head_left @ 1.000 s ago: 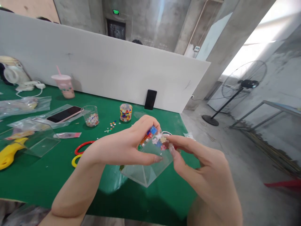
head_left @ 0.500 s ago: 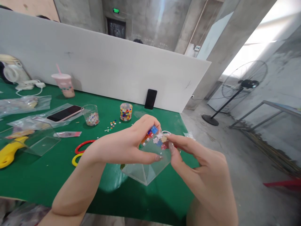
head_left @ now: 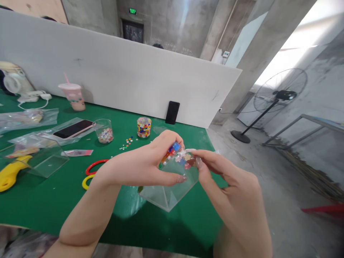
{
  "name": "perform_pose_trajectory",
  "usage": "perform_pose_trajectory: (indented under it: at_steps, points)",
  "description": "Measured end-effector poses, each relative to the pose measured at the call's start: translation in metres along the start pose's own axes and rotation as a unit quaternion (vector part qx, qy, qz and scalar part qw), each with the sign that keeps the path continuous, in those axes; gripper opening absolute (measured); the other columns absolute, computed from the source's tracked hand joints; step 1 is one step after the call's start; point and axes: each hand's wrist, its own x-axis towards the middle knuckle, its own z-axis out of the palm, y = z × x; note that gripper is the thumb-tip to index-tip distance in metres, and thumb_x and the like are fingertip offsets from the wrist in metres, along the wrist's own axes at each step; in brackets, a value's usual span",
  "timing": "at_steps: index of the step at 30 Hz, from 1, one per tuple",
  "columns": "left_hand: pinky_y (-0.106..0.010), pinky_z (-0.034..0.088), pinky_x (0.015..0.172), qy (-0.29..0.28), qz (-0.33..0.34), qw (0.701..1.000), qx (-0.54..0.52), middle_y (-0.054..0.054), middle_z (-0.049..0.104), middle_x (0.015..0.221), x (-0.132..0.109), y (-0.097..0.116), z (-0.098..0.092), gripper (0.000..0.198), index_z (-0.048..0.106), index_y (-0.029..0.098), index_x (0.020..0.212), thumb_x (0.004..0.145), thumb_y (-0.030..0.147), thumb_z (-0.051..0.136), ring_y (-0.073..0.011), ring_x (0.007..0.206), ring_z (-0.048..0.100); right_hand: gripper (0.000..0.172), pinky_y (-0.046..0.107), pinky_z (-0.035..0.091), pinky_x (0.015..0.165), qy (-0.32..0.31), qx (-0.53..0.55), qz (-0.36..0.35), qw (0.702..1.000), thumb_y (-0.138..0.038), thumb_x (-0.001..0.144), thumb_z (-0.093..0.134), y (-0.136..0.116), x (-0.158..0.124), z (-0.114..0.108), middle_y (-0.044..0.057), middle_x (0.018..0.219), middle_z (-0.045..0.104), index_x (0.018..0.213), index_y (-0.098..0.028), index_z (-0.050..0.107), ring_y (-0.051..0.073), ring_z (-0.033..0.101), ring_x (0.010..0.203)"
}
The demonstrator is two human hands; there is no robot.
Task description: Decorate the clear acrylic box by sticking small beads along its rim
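The left hand [head_left: 150, 163] hides part of the clear box [head_left: 161, 197]; the right edge crops a red object [head_left: 324, 210].

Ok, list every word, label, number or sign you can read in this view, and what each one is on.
"EXIT": seemingly the lower line on the green sign; the characters above it are too small to read.
Faint writing on the concrete wall: too blurred to read.
White wall box: any markings too small to read.
Clear box: no text visible.

Grn tbl [head_left: 150, 229]: pink cup [head_left: 73, 97] w/ straw, bead cup [head_left: 104, 133], mosaic jar [head_left: 144, 128], loose tiles [head_left: 127, 140], red/yel handles [head_left: 93, 164].
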Motion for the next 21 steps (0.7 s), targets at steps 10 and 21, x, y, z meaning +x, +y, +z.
perform_pose_trajectory:
  at_steps: [10, 21]
  points:
    - [-0.03, 0.04, 0.067, 0.015, -0.018, 1.0, 0.018, 0.001, 0.045, 0.102, 0.0003, 0.0024, 0.0006, 0.036, 0.042, 0.025, 0.107, 0.084, 0.038, 0.066, -0.0136, 0.076, 0.045, 0.019, 0.01, 0.051, 0.048, 0.014, -0.022, -0.007, 1.0, -0.016, 0.088, 0.058, 0.0003, -0.0004, 0.0009, -0.005, 0.086, 0.08, 0.098, -0.022, 0.073, 0.008, 0.075, 0.073]
    - [-0.032, 0.04, 0.079, 0.016, 0.013, 0.997, 0.081, 0.0, 0.043, 0.104, -0.0002, 0.0042, 0.0027, 0.025, 0.044, 0.022, 0.101, 0.083, 0.026, 0.061, -0.0161, 0.085, 0.043, 0.015, 0.016, 0.058, 0.066, 0.0, -0.074, -0.065, 0.995, -0.016, 0.085, 0.06, 0.0038, 0.001, -0.001, -0.004, 0.077, 0.078, 0.092, -0.017, 0.073, 0.01, 0.073, 0.066]
